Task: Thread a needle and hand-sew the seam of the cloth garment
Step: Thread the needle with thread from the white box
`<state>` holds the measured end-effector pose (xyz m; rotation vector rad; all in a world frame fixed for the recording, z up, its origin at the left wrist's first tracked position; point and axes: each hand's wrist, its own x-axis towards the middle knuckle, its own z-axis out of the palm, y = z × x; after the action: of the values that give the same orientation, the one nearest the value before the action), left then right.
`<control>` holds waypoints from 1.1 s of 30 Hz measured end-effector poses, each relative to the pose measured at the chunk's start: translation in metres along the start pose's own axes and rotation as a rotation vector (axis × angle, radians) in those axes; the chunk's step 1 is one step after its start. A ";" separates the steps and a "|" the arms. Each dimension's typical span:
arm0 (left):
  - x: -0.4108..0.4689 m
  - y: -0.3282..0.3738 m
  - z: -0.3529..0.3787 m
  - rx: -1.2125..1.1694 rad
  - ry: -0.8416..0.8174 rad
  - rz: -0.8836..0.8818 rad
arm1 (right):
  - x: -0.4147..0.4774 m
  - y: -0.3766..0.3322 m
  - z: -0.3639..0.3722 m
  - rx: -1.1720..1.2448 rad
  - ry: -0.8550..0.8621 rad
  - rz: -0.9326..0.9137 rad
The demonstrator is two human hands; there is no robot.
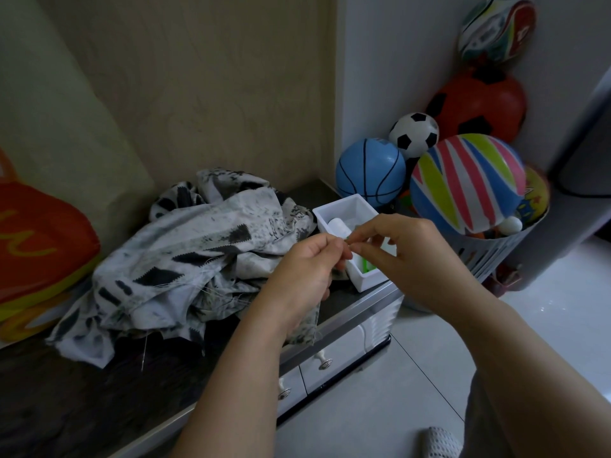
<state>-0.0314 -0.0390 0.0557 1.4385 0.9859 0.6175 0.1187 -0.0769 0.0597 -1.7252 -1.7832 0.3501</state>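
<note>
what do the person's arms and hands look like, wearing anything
The left forearm and right forearm are bare, with no sleeves in view. The left hand and right hand wear no gloves; no rings, watch or bracelet show.

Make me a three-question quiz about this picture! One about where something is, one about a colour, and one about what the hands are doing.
1. Where does the crumpled black-and-white cloth garment lie?
A) on the floor
B) on the dark countertop
C) inside a drawer

2. What colour is the small rubber basketball?
A) blue
B) green
C) purple

3. What are the left hand and right hand doing?
A) lying flat on the cloth
B) squeezing a ball
C) pinching a tiny item together, near the white plastic box

Answers:
1 B, the cloth is heaped on the dark top.
2 A, it is blue with black lines.
3 C, both hands pinch something too small to name.
</note>
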 end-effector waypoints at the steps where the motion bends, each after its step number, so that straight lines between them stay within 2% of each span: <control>1: 0.000 0.000 0.000 0.022 0.000 0.000 | 0.000 0.000 0.000 -0.024 0.005 -0.015; 8: -0.002 0.000 0.002 0.243 0.039 0.008 | -0.001 0.002 0.004 -0.165 0.074 -0.180; 17: -0.001 -0.002 0.004 0.389 0.043 0.025 | -0.003 0.006 0.011 -0.179 0.021 -0.156; 20: -0.001 -0.001 0.003 0.326 0.031 0.024 | -0.004 0.004 0.009 -0.110 0.013 -0.122; 24: 0.000 0.001 0.003 0.047 0.086 -0.012 | -0.004 0.004 0.007 -0.026 0.019 -0.033; 28: 0.000 0.001 0.005 -0.030 0.133 -0.017 | -0.004 0.004 0.008 0.024 -0.005 0.033; 30: 0.000 0.001 0.004 -0.014 0.146 -0.004 | -0.004 0.004 0.007 0.135 -0.003 0.094; 33: -0.001 0.001 0.003 -0.009 0.166 0.022 | -0.005 0.002 0.005 0.436 -0.004 0.215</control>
<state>-0.0287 -0.0413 0.0561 1.4089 1.0967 0.7661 0.1174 -0.0806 0.0537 -1.5952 -1.3934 0.7721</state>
